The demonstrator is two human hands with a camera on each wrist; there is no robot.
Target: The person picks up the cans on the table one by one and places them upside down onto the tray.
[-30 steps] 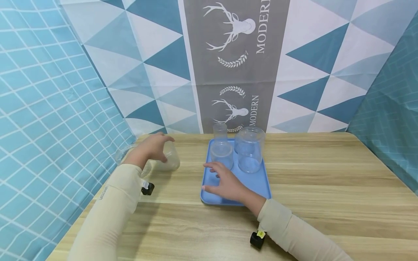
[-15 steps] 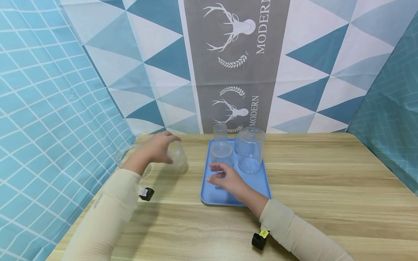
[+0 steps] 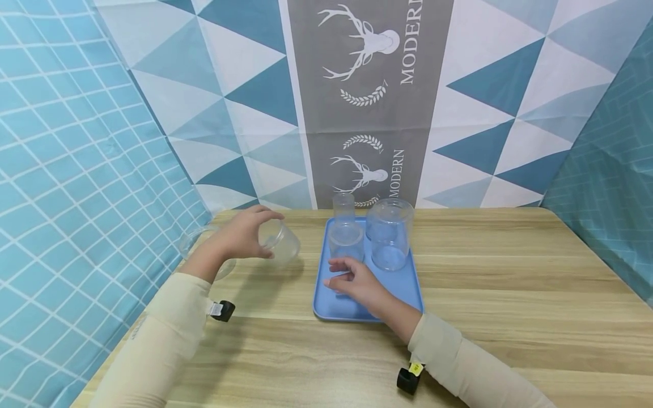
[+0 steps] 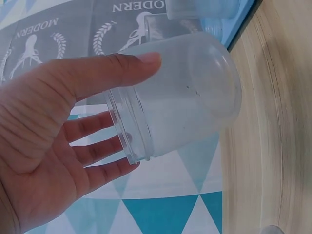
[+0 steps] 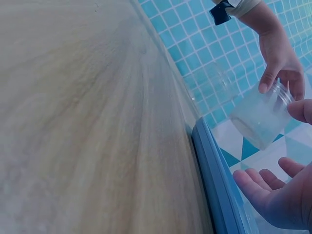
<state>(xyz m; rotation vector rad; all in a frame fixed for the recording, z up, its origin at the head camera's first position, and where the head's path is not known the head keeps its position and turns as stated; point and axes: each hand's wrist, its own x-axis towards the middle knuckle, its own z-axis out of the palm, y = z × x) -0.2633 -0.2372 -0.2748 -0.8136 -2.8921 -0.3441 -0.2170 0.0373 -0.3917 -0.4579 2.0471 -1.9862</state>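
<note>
My left hand grips a clear jar by its threaded mouth, thumb on one side and fingers on the other. The jar is tilted over the table, its frosted-looking base facing the tray; the left wrist view shows its walls and the thumb across them. My right hand hovers above the near part of the blue tray, fingers loosely bent with nothing between them. In the right wrist view its thumb and fingers stand apart, near the jar but not around it.
Several clear containers stand on the tray's far half, among them a wide jar, a shorter jar and a narrow one. Another clear container is partly hidden behind my left forearm. Patterned cloth walls border the wooden table.
My left hand has shifted right, bringing the jar off to the right and tilting it. My right hand's thumb and fingers have drawn closer together over the tray.
</note>
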